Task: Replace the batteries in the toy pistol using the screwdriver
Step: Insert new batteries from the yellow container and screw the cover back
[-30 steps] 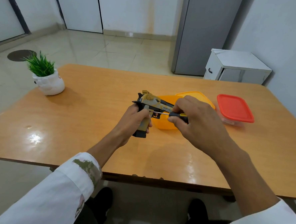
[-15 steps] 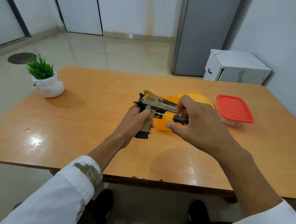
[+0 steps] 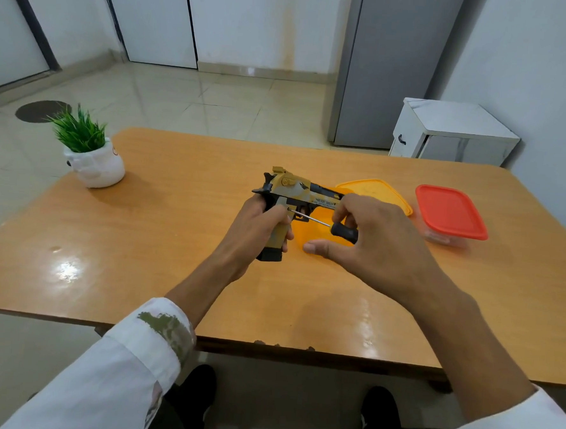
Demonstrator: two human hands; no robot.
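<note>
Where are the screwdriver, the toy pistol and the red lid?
screwdriver (image 3: 344,233): head view, on its black handle.
toy pistol (image 3: 290,184): head view, on the tan rear of the slide.
red lid (image 3: 450,212): head view, middle of its top.

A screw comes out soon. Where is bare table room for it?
Bare wood lies between the potted plant and the left hand holding the toy pistol, and along the near edge of the table. Crowded behind the right hand and screwdriver: orange tub, orange lid, red-lidded box.
</note>
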